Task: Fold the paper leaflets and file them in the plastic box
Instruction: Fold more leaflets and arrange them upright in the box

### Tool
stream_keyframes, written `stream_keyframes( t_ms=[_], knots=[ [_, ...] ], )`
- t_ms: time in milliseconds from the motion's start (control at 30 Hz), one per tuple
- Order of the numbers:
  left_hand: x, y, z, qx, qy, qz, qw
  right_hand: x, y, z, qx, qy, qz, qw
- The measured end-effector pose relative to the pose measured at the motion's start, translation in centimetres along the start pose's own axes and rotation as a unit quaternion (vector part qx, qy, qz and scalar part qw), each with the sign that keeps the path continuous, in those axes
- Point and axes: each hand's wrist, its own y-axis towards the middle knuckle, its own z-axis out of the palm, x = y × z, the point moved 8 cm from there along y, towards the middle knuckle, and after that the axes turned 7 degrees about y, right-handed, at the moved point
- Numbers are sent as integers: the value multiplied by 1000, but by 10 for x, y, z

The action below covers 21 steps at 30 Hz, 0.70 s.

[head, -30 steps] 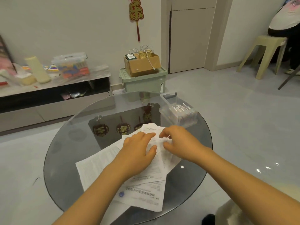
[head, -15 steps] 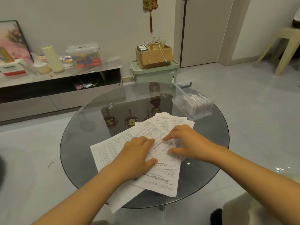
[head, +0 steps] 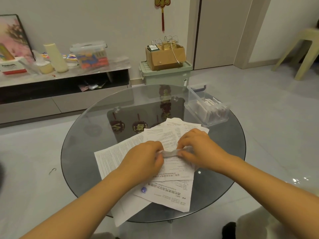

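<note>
**Top Leaflet Now Pinched Up Between Both Hands**

A moment ago: both hands flat on the pile, fingers spread, pressing and sorting; now: fingers curled, a strip of paper lifted off the pile; so, sorting likely over and folding likely begun.

Left hand (head: 145, 158): grip closed on the left end of the small leaflet (head: 170, 153), fingers and thumb pinching it; right hand (head: 198, 149): grip closed on the right end of the same paper, thumb low, fingers on top; paper bunched up between the two grips, raised a little above the other sheets.

Under the hands: a loose pile of leaflets (head: 165, 192), fanned out in the middle of the round glass counter (head: 82, 161); some sheets poking out far, one big sheet out to the left, one with large print hanging over the near edge; not yet folded, not yet filed.

Plastic box (head: 207, 107): clear, lid off, at the far right of the counter, apart from the pile; already holding a row of folded papers standing up inside; room for more hard to tell.

Meaning for the task: one leaflet picked and in hand, probably mid-fold; next, most likely, pressing the crease flat, then reaching far right to slip it in the box; many sheets left, so only part way through.

Worth watching: thin paper, easy to crumple or tear with a hard pinch; near sheets close to sliding off the edge.
</note>
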Motion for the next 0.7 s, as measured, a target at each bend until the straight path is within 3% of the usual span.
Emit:
stream_keyframes(
  t_ms=[200, 367, 567, 700],
  knots=[
    [9, 1, 3, 21, -100, -34, 994, -1, -7, 4, 9, 115, 44, 992],
    [24, 6, 2, -17, -135, -90, 987, -8, -3, 4, -25, 209, 95, 973],
    [25, 10, 15, 25, -118, -115, 986, -17, 4, 10, -63, 113, 126, 984],
    [30, 13, 18, 22, -91, -108, 990, -17, 6, 11, -42, 95, 115, 988]
  ],
)
